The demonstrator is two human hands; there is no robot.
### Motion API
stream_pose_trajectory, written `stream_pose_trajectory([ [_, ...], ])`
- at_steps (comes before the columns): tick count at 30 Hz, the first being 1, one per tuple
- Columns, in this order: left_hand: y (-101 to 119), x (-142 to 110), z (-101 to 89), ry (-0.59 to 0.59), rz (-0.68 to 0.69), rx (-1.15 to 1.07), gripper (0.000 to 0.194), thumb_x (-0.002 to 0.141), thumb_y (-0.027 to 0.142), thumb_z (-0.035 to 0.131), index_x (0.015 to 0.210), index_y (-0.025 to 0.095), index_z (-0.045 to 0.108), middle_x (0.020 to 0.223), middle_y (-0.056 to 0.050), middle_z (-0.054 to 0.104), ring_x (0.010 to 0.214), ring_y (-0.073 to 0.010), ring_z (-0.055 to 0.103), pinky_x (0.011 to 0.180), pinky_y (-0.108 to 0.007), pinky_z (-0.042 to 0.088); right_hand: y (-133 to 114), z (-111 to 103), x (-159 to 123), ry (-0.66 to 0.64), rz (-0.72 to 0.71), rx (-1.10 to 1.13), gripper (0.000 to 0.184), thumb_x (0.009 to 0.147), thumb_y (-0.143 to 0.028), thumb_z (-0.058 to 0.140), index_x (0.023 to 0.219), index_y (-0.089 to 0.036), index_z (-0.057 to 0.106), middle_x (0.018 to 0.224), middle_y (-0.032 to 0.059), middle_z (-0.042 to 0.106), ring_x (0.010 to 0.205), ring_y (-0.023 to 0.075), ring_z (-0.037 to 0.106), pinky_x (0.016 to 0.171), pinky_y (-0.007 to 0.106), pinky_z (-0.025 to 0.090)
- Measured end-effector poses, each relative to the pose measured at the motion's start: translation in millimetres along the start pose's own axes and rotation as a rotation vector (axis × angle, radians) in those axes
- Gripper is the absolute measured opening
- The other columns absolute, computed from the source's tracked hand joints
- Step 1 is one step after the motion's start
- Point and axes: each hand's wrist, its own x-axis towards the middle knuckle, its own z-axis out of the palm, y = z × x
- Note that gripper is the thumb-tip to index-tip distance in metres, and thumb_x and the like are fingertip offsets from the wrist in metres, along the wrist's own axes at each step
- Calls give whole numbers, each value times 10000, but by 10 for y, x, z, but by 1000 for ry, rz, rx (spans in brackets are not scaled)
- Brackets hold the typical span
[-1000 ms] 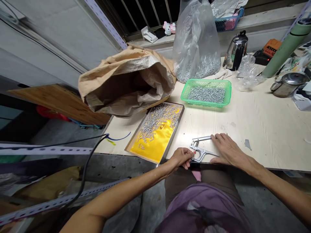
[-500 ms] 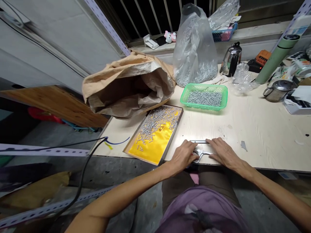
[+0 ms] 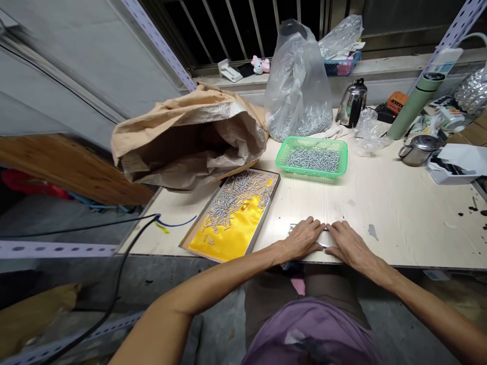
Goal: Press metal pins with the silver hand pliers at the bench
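Near the table's front edge, a flat silver metal piece [image 3: 324, 239] shows in part between my two hands, and its left end sticks out past my left hand. My left hand [image 3: 304, 238] lies over it, fingers on the far edge and thumb on the near side. Close beside it, my right hand [image 3: 348, 243] grips the right end the same way. Most of the piece is covered, so its full shape cannot be made out. To the left is a shallow tray [image 3: 251, 243] with a yellow cloth [image 3: 224, 241] and many small metal pins [image 3: 232, 195].
A green basket [image 3: 279, 157] of small metal pins stands ahead. Behind are an open brown paper sack [image 3: 167, 121], a clear plastic bag [image 3: 297, 76] of metal parts, a kettle [image 3: 352, 104], a green flask [image 3: 414, 106] and a steel cup [image 3: 420, 149]. A black cable [image 3: 125, 268] hangs at left.
My left hand has slid right along the metal piece, almost meeting my right hand. The curved silver part with a red spot, seen between the hands before, is now hidden. The view has shifted slightly.
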Motion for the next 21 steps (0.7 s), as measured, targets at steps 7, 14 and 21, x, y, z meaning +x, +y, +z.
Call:
stream_pose_trajectory([
  [7,16,51,-2,-28,-30,22,215,895,328,519,953,124,550,950,-91,562,940,-227,489,757,-329,422,-72,-34,67,9,-4,-188,99,825,-263,624,856,-172,600,765,61,599,753,217,530,652,323,388],
  [14,24,71,73,-25,-51,11,256,930,352,438,883,145,581,855,-67,578,899,-215,514,710,-315,429,-61,94,51,83,-26,-147,227,928,-212,443,744,-194,574,642,22,542,651,171,510,619,296,329],
  [21,84,-49,357,246,-147,47,355,917,319,470,1202,109,478,1209,-166,554,1157,-274,500,919,-414,438,126,19,38,58,3,18,418,831,-429,587,1153,-167,536,976,99,593,861,231,536,717,334,425],
])
